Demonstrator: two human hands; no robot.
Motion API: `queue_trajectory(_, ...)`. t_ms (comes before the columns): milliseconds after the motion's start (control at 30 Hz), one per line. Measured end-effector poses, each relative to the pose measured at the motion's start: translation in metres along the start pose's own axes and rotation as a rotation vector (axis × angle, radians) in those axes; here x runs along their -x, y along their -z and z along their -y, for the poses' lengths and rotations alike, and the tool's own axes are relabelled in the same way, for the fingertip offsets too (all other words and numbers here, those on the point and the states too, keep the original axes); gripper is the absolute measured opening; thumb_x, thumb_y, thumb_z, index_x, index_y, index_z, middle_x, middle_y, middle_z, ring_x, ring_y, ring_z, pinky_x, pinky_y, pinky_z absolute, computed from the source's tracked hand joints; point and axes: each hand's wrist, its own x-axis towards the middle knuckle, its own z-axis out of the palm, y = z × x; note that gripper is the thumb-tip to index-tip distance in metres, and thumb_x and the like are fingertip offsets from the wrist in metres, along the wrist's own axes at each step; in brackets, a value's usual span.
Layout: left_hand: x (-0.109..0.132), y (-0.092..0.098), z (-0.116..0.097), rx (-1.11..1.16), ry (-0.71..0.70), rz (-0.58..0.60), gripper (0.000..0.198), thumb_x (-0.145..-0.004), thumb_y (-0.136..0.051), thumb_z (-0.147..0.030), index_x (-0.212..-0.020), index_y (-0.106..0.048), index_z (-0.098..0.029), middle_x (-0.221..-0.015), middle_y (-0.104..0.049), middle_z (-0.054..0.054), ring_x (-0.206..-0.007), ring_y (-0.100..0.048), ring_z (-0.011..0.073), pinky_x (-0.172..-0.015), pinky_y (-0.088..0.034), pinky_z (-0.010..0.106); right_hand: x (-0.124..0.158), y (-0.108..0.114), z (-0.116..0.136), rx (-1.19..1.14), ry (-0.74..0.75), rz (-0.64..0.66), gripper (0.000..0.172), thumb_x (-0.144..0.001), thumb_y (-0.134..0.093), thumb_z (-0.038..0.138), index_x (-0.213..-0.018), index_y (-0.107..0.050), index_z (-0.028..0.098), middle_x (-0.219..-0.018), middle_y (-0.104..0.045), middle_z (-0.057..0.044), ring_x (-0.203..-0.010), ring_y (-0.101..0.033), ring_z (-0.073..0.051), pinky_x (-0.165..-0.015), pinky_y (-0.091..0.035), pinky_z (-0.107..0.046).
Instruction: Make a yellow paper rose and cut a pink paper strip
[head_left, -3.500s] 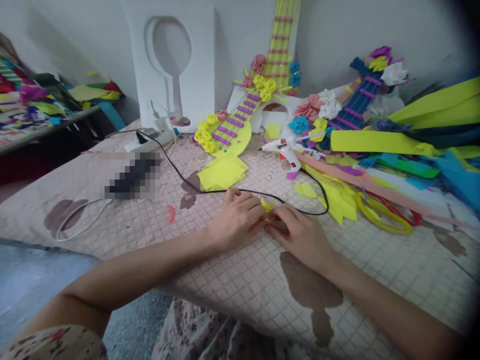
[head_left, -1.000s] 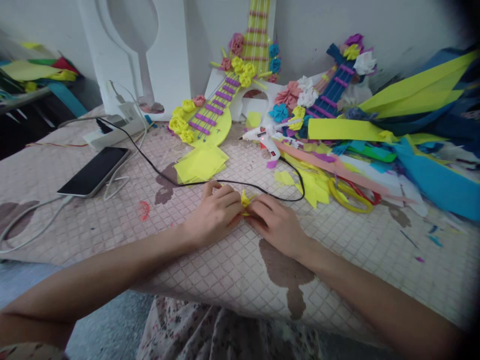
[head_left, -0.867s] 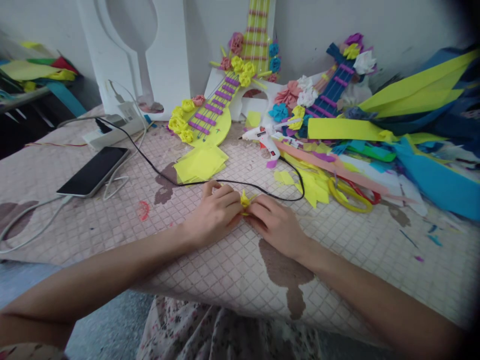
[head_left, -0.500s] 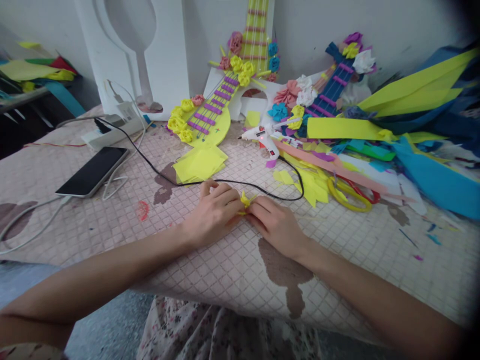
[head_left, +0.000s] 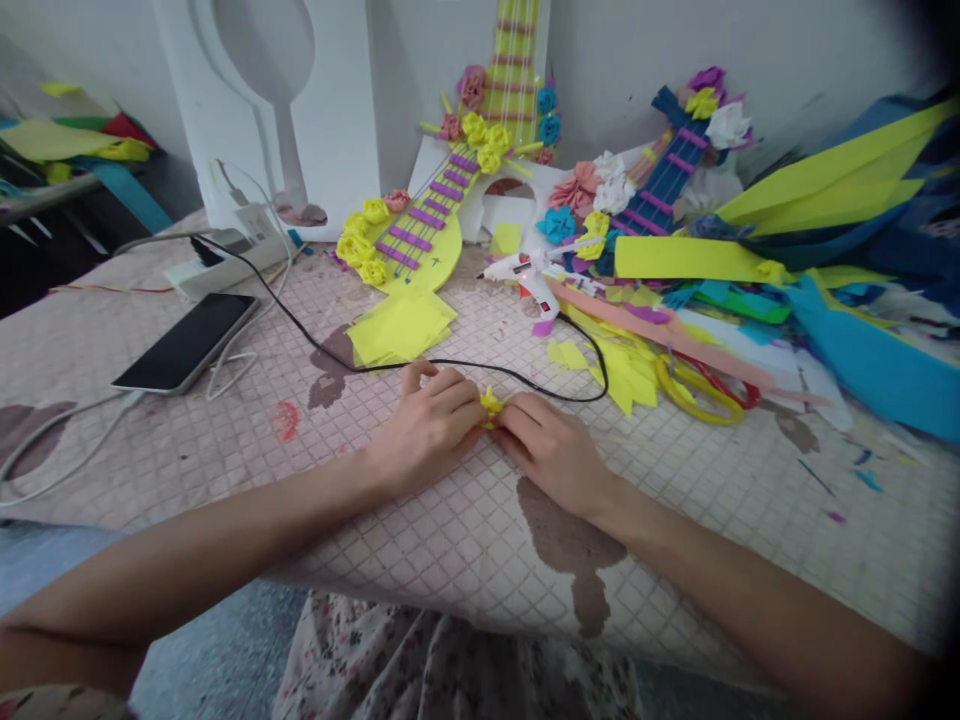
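Paper [head_left: 491, 405], a small yellow folded bit, is sitting mid-table [head_left: 225, 440], with left hand [head_left: 429, 428] and right hand [head_left: 553, 452] both pinching it between closed fingertips. Squeezing too hard could be crushing the folds (they look thin), and the cord [head_left: 375, 368] lying just beyond could be snagging a finger.
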Motion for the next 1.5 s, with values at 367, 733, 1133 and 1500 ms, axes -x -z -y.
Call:
queue_trajectory(367,0.001,-0.002,-0.002,-0.055,-0.014,-0.002,0.019,-0.090,-0.048,-0.019,-0.073,-0.056,-0.017,-0.078,-0.059,0.001,-0.083,-0.049,0.0169,-0.086,-0.028,0.040,-0.001,0.002,0.003,0.075,0.007,0.007,0.018,-0.092,-0.046,0.020,-0.084,-0.061,0.014,-0.085,-0.062,-0.007,-0.079,-0.057,-0.018,-0.063,-0.043,-0.029)
queue_trajectory(733,0.001,-0.001,-0.002,-0.061,-0.011,0.010,0.019,-0.091,-0.047,-0.018,-0.074,-0.058,-0.018,-0.077,-0.060,0.001,-0.085,-0.050,0.0178,-0.088,-0.028,0.041,0.002,-0.002,0.001,-0.013,-0.041,-0.006,0.019,-0.093,-0.047,0.026,-0.086,-0.060,0.016,-0.085,-0.061,-0.005,-0.082,-0.056,-0.017,-0.069,-0.045,-0.029)
queue_trajectory(1133,0.001,-0.003,-0.002,-0.117,-0.041,0.032,0.021,-0.092,-0.047,-0.017,-0.071,-0.052,-0.016,-0.076,-0.056,0.000,-0.082,-0.048,0.0162,-0.089,-0.029,0.040,-0.002,0.004,0.004,0.112,0.021,0.034,0.020,-0.092,-0.045,0.020,-0.079,-0.060,0.018,-0.078,-0.060,-0.003,-0.075,-0.055,-0.016,-0.058,-0.039,-0.028)
queue_trajectory(1500,0.000,-0.001,0.000,-0.025,0.002,0.028,0.019,-0.091,-0.048,-0.018,-0.075,-0.058,-0.017,-0.077,-0.059,0.001,-0.083,-0.050,0.0171,-0.088,-0.028,0.041,0.004,0.009,0.003,0.036,-0.092,0.040,0.013,-0.091,-0.049,0.026,-0.084,-0.057,0.017,-0.085,-0.060,-0.005,-0.078,-0.056,-0.017,-0.066,-0.044,-0.029)
